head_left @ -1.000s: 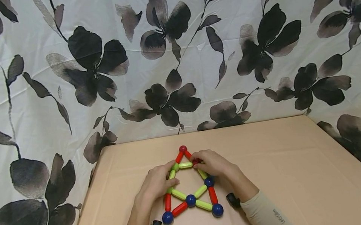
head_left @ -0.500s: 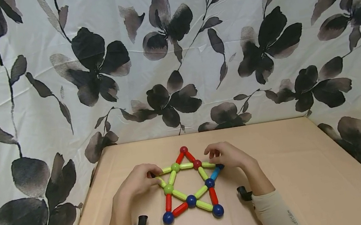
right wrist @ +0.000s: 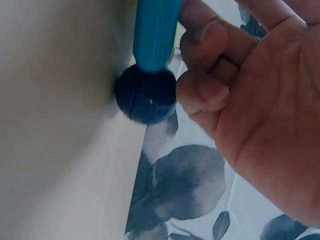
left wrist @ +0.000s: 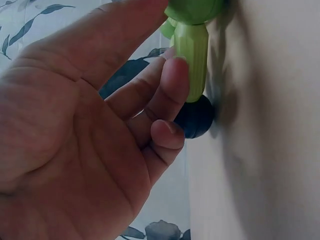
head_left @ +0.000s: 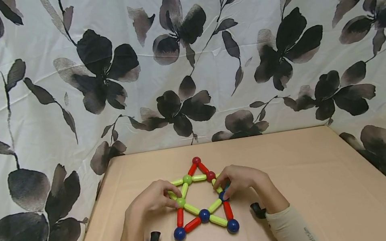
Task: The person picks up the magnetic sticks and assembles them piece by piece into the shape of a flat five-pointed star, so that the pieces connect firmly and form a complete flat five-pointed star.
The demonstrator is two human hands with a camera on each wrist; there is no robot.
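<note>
A flat star of magnetic rods and balls lies on the board, with a red ball [head_left: 196, 160] at its far tip. My left hand [head_left: 149, 203] has its thumb and fingertips at the left green ball [head_left: 180, 202]. In the left wrist view, a light green rod [left wrist: 192, 65] runs from that ball to a dark blue ball [left wrist: 198, 119], beside the curled lower fingers. On the other side, my right hand [head_left: 244, 179] pinches the right inner blue ball [head_left: 221, 196], partly covering it. The right wrist view shows a blue rod [right wrist: 157, 35] joined to an outer dark blue ball [right wrist: 146, 97] by the curled fingers.
A tan board [head_left: 318, 185] carries the star. Behind and around it hangs white cloth with dark flowers [head_left: 98, 72]. The star's two near tips are blue balls, one at left [head_left: 180, 233] and one at right [head_left: 233, 225].
Both hands first moved outward from the upper inner joints to the outer side tips. Since then they have come back inward and nearer, to the left green ball and right blue ball. The star stays put.
</note>
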